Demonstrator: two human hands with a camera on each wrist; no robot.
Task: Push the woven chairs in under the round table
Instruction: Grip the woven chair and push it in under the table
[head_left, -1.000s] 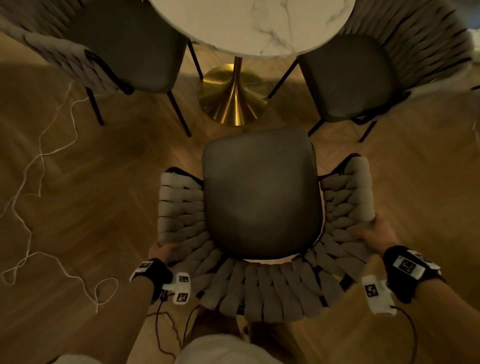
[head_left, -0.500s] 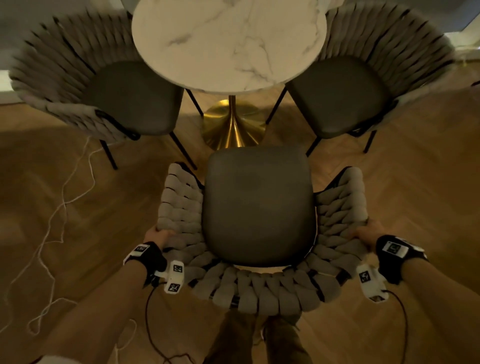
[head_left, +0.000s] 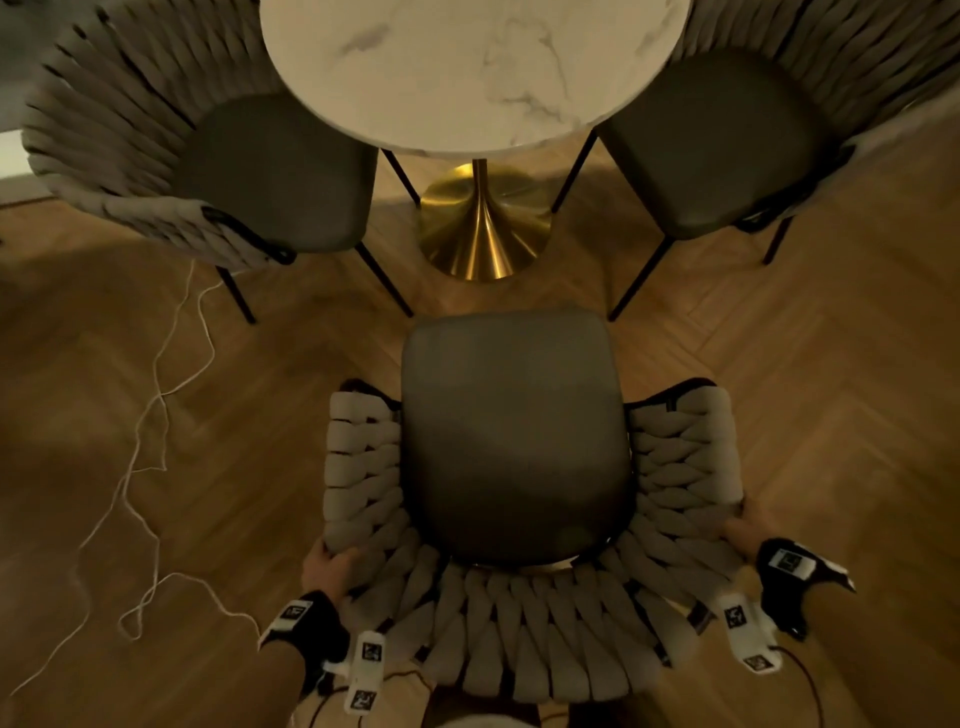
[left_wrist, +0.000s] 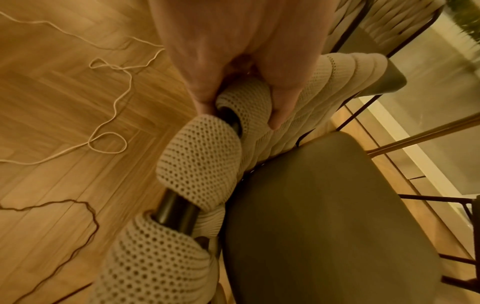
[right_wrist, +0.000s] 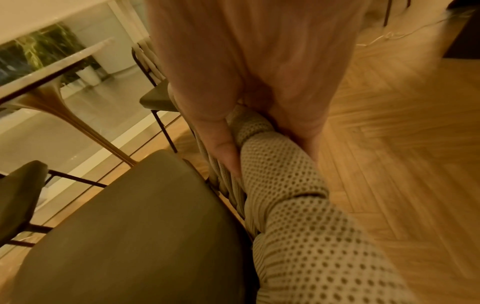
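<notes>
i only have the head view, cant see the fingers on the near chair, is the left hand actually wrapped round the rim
Observer: Yes. In the left wrist view the left hand pinches a woven loop of the near chair, thumb one side, fingers the other.
Operator: and the right
Observer: The right hand grips the woven rim too, thumb on the seat side.
Operator: whats under the weave
Observer: A dark tube shows between two woven loops.
</notes>
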